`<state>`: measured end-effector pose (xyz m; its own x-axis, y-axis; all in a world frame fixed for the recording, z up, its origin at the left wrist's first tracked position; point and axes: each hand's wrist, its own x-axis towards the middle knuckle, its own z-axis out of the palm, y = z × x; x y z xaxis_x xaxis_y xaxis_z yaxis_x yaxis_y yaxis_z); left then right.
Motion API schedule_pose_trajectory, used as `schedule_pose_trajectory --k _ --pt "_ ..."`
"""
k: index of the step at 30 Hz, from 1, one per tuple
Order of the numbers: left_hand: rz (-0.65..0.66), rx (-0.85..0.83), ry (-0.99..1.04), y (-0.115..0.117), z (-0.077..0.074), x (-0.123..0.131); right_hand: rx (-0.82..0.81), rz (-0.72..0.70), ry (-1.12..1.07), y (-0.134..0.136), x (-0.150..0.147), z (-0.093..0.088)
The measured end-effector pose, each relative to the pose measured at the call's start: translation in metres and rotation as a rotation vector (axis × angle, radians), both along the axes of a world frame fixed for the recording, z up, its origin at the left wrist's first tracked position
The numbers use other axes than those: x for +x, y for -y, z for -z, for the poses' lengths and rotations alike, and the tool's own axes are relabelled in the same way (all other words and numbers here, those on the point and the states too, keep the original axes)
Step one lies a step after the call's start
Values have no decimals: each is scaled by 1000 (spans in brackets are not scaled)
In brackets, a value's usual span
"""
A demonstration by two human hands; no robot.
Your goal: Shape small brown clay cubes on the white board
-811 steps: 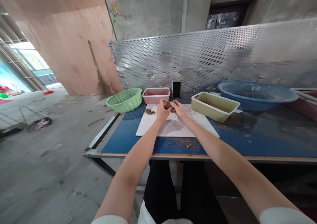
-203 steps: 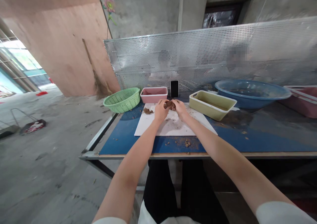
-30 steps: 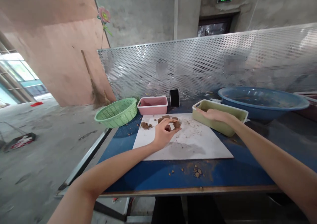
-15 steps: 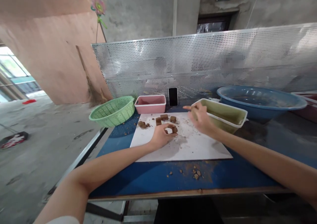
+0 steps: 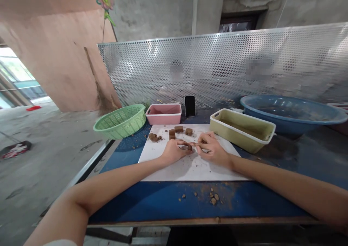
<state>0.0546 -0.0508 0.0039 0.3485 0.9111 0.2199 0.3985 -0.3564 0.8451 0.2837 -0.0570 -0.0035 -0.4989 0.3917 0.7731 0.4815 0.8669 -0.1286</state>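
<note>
My left hand (image 5: 174, 152) rests on the white board (image 5: 168, 171), its thumb and fingers closed around a small piece of brown clay (image 5: 189, 147). From the other side my right hand (image 5: 213, 151) reaches in with its fingers pinched together, fingertips at the clay piece; what they hold, if anything, is hidden. Just behind my left hand stand several brown clay blocks: one upright block (image 5: 172, 134), a longer block (image 5: 178, 129) and a smaller block (image 5: 189, 131). A rough clay lump (image 5: 153, 137) with crumbs lies at the board's left.
A green basket (image 5: 121, 123), a pink bin (image 5: 164, 120), a phone (image 5: 190, 106) and an olive bin (image 5: 239, 133) stand around the board. Behind are a blue basin (image 5: 290, 112) and a perforated metal screen (image 5: 152, 68). Crumbs (image 5: 214, 199) lie on the blue tabletop near its front edge.
My right hand has come from beside the olive bin, moving left and down to the clay piece at my left hand. My left hand keeps its hold at nearly the same spot.
</note>
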Motion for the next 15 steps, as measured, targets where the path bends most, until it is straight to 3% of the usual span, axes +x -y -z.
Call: schedule_pose_trajectory --k 15 --pt "-32 -50 -19 -8 8 0 -217 -58 131 -14 -4 15"
